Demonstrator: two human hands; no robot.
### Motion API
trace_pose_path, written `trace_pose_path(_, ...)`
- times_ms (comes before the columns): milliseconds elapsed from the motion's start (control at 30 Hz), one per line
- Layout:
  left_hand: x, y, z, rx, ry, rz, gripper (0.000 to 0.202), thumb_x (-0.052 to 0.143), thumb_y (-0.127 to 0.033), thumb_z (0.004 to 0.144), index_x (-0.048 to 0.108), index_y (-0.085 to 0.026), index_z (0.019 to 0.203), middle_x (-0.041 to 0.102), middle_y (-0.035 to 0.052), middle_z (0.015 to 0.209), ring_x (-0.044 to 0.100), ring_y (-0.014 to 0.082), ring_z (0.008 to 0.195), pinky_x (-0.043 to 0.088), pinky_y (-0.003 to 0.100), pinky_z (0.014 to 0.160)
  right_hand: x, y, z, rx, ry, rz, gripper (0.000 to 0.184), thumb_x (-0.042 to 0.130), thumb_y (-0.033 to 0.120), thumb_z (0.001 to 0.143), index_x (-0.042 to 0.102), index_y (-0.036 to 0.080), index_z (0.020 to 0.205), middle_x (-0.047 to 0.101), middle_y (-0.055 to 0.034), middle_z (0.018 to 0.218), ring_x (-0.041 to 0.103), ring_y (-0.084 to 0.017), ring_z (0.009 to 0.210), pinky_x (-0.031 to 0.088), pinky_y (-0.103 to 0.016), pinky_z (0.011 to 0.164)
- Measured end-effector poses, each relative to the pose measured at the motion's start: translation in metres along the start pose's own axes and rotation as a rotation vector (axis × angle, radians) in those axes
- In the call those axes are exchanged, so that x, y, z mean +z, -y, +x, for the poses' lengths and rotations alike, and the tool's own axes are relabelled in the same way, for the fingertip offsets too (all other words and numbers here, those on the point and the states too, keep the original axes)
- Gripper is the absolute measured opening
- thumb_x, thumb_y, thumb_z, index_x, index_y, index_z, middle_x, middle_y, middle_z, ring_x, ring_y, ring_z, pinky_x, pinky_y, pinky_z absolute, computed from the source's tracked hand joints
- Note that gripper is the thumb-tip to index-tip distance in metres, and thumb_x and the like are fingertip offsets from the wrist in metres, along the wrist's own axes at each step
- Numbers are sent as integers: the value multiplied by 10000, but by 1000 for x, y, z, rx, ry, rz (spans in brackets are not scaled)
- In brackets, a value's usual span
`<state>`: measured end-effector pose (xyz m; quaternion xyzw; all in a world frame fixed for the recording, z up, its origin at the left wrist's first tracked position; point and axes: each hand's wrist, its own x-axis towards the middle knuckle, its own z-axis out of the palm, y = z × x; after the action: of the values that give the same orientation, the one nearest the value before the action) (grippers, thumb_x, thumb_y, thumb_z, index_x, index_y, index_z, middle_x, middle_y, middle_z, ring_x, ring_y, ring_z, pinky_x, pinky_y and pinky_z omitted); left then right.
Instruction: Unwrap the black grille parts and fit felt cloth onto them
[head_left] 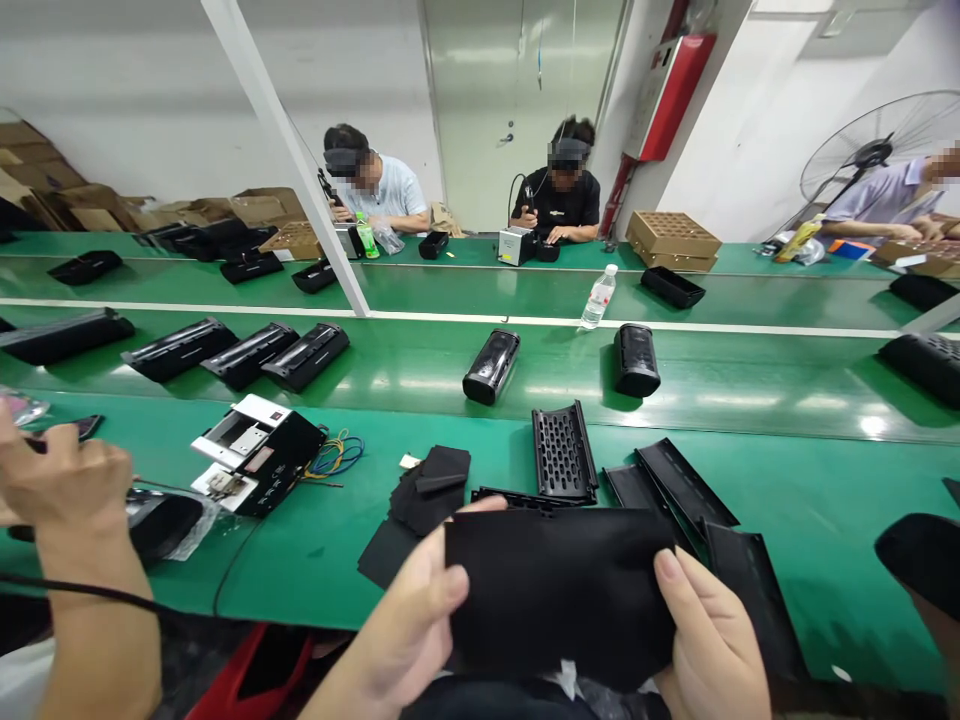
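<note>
A flat black rectangular sheet point(559, 590) is stretched between my two hands, just over the near edge of the table. My left hand point(420, 610) grips its left side, thumb on the face. On the opposite side my right hand point(709, 620) pinches it, also thumb on top. Behind it lies a loose pile of similar black sheets point(435, 490). A perforated black plastic panel point(564, 455) stands beyond my hands, with several curved black panels point(686, 480) lying to its right. The sheet hides part of another perforated piece.
A black-and-white device point(259, 455) with coiled wires sits left, beside a co-worker's hand point(71, 480). Black speaker-like housings point(491, 365) rest on the green conveyor point(405, 350). A water bottle point(598, 298) stands farther back. Other people sit across the line.
</note>
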<state>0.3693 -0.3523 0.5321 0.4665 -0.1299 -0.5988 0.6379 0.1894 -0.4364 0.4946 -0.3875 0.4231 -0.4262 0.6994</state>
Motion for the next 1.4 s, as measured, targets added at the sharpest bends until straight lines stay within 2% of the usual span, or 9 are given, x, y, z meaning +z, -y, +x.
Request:
trace_pose_path(100,1,16,2,-143,-1,-46,402,690,-351,568,623,-168,919,670,89,805,619,245,777,478,341,690,-2,-2,1,-16,-19,4,191,599,343,712,659,209,835,677,-47,646,621,-229,553,512,-324,488)
trace_pose_path(200,-3,13,4,-127,-81,-18,210,659,-290,633,653,-156,795,682,69,727,630,217,717,486,332,675,-4,-1,1,-18,-7,43,191,611,328,704,660,220,853,684,-43,694,627,-223,580,515,-320,519)
trace_pose_path(367,-9,-4,-1,-64,-112,31,167,682,-289,604,658,-144,683,676,58,633,628,212,656,495,308,610,-4,2,-3,-6,-12,58,214,621,328,693,664,204,862,680,-58,676,627,-233,592,513,-326,516)
trace_pose_path(633,-10,-3,-10,-25,-211,23,182,709,-320,550,627,-160,572,641,24,536,607,197,589,461,265,516,-7,9,-9,-27,12,36,157,630,340,678,680,222,770,672,-48,652,618,-221,572,506,-323,533)
trace_pose_path(800,-3,-8,-17,22,-325,20,188,684,-249,594,567,-155,482,596,-12,479,544,122,482,424,215,472,-13,8,-8,-31,54,0,172,602,344,702,670,195,755,670,-60,681,613,-222,603,494,-305,516)
trace_pose_path(933,0,-5,-14,-5,-218,47,196,659,-287,624,576,-140,525,567,-9,461,501,104,449,403,211,465,-12,3,5,-114,40,-251,272,550,357,740,624,167,921,655,-81,851,601,-240,764,489,-300,581)
trace_pose_path(1033,0,5,-3,-32,-144,141,242,641,-343,636,584,-124,548,560,1,483,487,103,469,400,221,489,-2,-6,11,-332,3,-595,371,575,313,723,515,187,1067,597,-84,969,560,-220,859,474,-302,669)
trace_pose_path(1200,-2,27,15,4,-111,345,275,621,-379,649,609,-110,594,548,-4,546,444,87,523,370,196,504,22,-28,5,-617,441,-857,186,603,304,703,515,205,834,554,-32,753,526,-164,688,451,-272,597)
trace_pose_path(1400,-12,40,19,-88,-182,336,360,635,-467,595,544,-125,528,457,-43,467,395,65,451,372,184,442,29,-48,16,-578,508,-883,117,431,229,820,463,202,710,524,-27,704,492,-153,666,395,-266,598)
